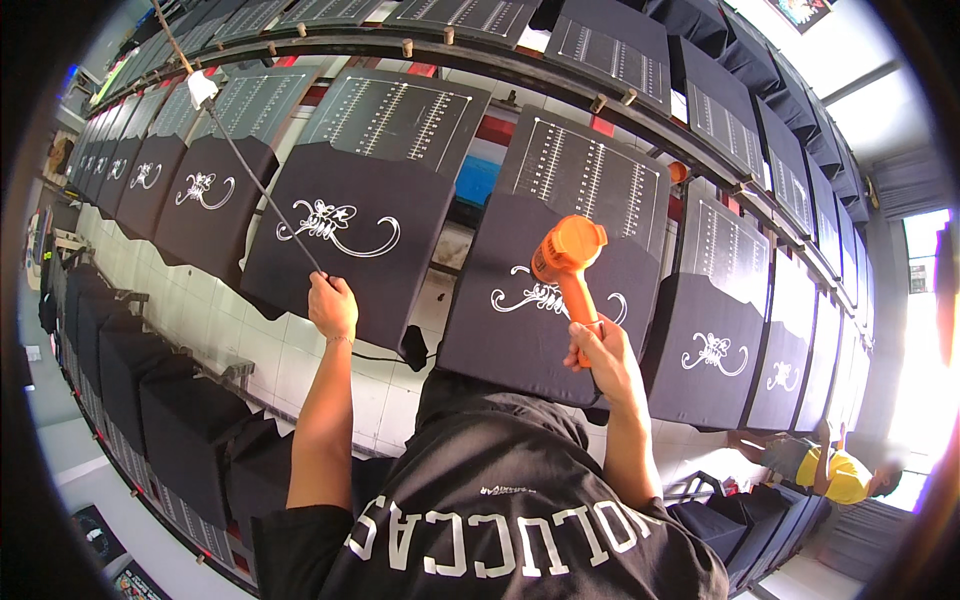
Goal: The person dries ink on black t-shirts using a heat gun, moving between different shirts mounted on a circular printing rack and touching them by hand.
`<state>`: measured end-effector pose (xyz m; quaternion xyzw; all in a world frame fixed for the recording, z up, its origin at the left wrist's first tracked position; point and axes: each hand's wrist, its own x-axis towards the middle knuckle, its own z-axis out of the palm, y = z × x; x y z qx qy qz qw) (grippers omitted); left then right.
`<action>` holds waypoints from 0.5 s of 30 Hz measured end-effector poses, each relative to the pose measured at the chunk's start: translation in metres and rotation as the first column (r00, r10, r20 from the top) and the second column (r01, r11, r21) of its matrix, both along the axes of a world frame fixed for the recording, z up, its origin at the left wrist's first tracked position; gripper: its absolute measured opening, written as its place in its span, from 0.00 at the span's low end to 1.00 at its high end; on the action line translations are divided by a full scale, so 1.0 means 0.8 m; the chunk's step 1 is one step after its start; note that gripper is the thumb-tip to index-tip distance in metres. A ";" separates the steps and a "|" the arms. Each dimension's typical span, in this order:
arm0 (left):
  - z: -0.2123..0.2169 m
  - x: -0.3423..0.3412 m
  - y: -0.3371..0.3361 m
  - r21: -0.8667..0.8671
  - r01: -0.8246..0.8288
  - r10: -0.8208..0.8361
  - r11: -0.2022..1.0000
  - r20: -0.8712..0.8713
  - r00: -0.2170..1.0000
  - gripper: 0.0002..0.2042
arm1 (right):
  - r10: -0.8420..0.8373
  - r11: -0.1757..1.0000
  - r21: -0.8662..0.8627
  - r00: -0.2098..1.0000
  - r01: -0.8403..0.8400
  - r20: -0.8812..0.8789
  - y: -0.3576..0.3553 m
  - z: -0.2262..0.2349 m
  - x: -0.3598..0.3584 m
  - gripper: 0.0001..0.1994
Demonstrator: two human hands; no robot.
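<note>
My right hand (603,352) grips the handle of an orange heat gun (566,255). Its nozzle sits close over a white swirl print (520,297) on a black fabric piece (520,330) stretched on a printing board. My left hand (333,305) is closed on a black cable (262,190), which runs up and left to a white plug (202,88). That hand hovers at the lower edge of the neighbouring black fabric piece (350,250), which carries the same white swirl print (335,225).
Many black boards with white prints curve away in a row left and right, with ruled black panels (400,115) behind them on a rail. More black boards (170,420) line the lower left. A person in a yellow shirt (842,472) works at the lower right.
</note>
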<state>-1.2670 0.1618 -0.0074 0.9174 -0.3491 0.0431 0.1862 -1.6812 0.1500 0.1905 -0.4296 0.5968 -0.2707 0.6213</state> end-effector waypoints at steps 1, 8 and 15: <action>0.000 -0.001 0.000 -0.003 0.002 -0.002 1.000 -0.004 1.000 0.09 | 0.009 1.000 -0.008 1.000 -0.009 -0.004 -0.002 0.001 0.005 0.16; -0.002 0.001 -0.001 0.012 0.006 -0.006 1.000 -0.008 1.000 0.09 | 0.081 0.997 -0.016 0.997 -0.081 -0.002 -0.011 0.003 0.024 0.15; -0.004 0.002 0.001 0.004 0.001 -0.001 1.000 -0.008 1.000 0.09 | 0.029 0.999 -0.028 0.998 -0.031 -0.061 -0.010 0.006 0.015 0.16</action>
